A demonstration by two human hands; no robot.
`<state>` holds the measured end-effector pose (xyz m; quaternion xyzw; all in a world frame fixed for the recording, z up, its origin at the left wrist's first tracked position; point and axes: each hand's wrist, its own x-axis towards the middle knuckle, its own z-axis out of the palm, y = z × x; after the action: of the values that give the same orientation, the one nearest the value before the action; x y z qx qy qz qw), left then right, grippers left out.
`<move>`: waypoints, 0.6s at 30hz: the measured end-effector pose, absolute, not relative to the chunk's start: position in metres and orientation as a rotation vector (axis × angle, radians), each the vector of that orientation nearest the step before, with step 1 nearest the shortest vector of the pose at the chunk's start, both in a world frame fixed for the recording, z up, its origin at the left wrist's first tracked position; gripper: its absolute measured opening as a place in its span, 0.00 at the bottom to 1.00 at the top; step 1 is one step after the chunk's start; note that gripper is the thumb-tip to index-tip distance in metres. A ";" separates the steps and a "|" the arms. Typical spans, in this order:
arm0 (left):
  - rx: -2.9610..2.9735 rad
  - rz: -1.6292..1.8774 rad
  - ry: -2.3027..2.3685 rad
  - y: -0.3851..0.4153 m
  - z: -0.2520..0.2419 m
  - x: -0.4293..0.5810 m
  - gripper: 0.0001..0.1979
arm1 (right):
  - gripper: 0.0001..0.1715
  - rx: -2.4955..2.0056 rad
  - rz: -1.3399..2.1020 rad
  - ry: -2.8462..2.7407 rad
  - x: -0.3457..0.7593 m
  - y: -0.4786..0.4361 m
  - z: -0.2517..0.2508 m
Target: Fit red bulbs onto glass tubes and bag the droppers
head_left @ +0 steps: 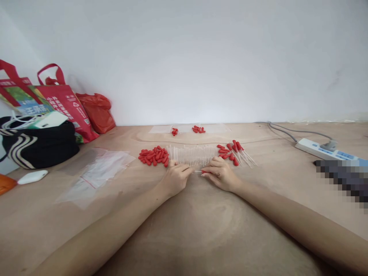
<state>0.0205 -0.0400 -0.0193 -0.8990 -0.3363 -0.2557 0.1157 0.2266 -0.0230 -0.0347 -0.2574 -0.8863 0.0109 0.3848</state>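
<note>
My left hand [177,178] is closed on a thin clear dropper tube [198,172] at the middle of the table. In the pinched fingers of my right hand [222,174] is a red rubber bulb [204,172], which meets the tube's right end; how far the tube sits inside it is hidden. Just beyond both hands lies a row of clear tubes [192,154]. A heap of red bulbs [153,156] is left of the row. On its right are more loose bulbs [222,150] and several droppers [243,154] with bulbs on their tubes.
Clear plastic bags [97,178] lie on the left, near a black striped pouch [43,143] and red shopping bags [67,107]. Small bulb groups [198,129] lie near the wall. A power strip [322,149] and a pixelated dark object [342,178] are at right.
</note>
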 end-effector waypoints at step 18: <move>-2.689 -0.841 -1.088 -0.050 -0.020 0.027 0.10 | 0.13 -0.643 -0.032 -2.326 0.228 -0.029 -0.030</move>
<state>0.0269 -0.0499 -0.0203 -0.8887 -0.3595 -0.2781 0.0606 0.2280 -0.0287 -0.0296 -0.2491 -0.9006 -0.0123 0.3559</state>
